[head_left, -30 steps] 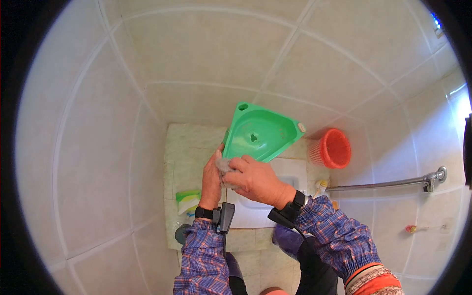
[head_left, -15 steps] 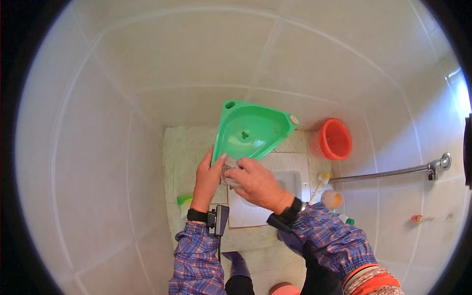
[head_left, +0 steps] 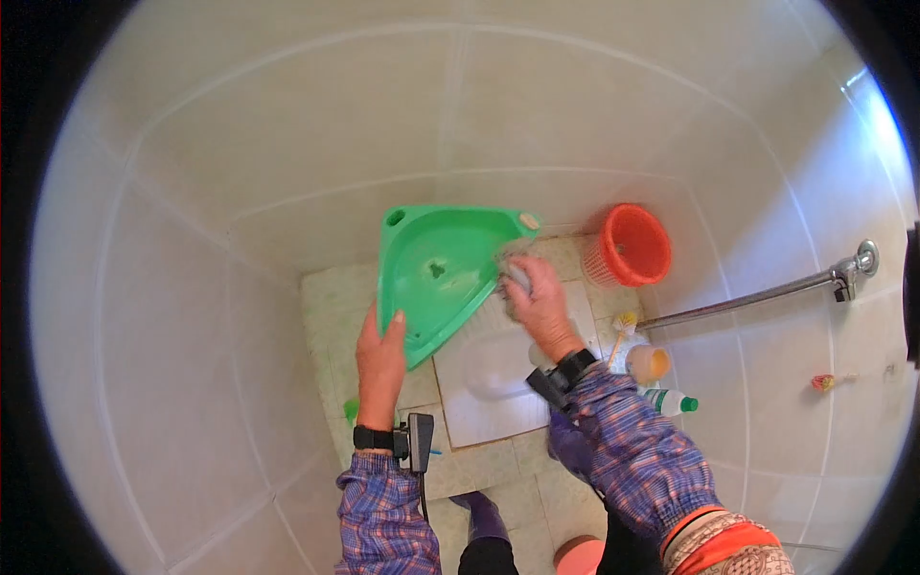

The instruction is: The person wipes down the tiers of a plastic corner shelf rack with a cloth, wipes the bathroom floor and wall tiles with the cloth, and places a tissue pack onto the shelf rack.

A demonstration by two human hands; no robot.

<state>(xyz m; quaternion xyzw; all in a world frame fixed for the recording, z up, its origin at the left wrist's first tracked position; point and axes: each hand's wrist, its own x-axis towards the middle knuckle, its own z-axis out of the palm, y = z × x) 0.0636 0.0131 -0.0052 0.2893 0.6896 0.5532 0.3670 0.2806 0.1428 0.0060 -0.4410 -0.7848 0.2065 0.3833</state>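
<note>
A green corner-shaped tray [head_left: 450, 259] with a small cut-out hole in its base is held up in front of me. My left hand [head_left: 380, 359] grips its lower left corner, thumb over the rim. My right hand [head_left: 541, 305] is closed round a grey cloth or scrubber [head_left: 513, 257], which touches the tray's right edge near its upper right corner. That corner bears a pale patch, and a round hole shows at the upper left one.
Below lies a white squat toilet [head_left: 479, 402]. A red basket [head_left: 634, 245] stands by the wall, with a brush [head_left: 624, 326], a tub [head_left: 648, 363] and a green-capped bottle [head_left: 671, 402] nearer. A metal pipe [head_left: 747, 307] runs along the right wall.
The tray has shifted left and turned slightly. My right hand has moved with the grey cloth from beside my left hand to the tray's right edge.
</note>
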